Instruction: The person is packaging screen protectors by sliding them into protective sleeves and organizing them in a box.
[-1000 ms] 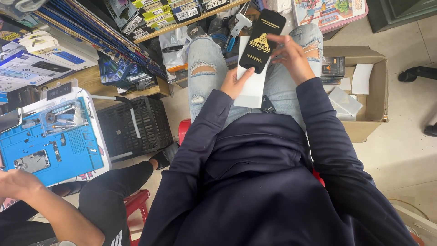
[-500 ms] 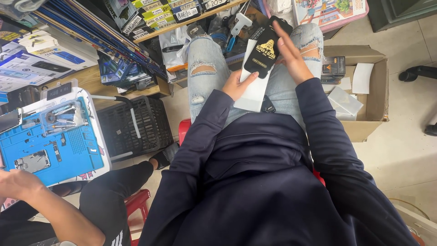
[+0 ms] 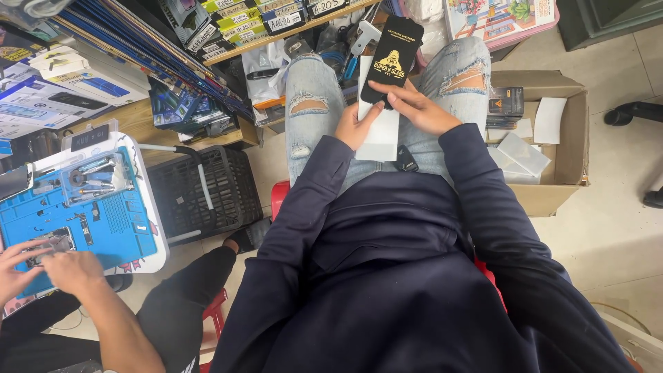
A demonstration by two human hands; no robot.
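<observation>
I sit on a red stool in a dark navy top and torn light jeans. My right hand (image 3: 418, 109) grips the lower end of a flat black packet (image 3: 394, 54) with a yellow emblem, held over my knees. Under it lies a white card (image 3: 379, 126), and my left hand (image 3: 357, 124) holds that card's left edge. A small dark object (image 3: 406, 160) rests on my lap just below the card.
An open cardboard box (image 3: 561, 145) with small packets and white sheets stands at my right. A black plastic crate (image 3: 200, 197) stands at my left beside a wooden shelf (image 3: 276, 31) of boxed goods. Another person's hands (image 3: 41, 266) work on a blue repair mat (image 3: 76, 214).
My right hand has slid the black packet upward and away over the white card. The other person's hands have come further onto the blue mat.
</observation>
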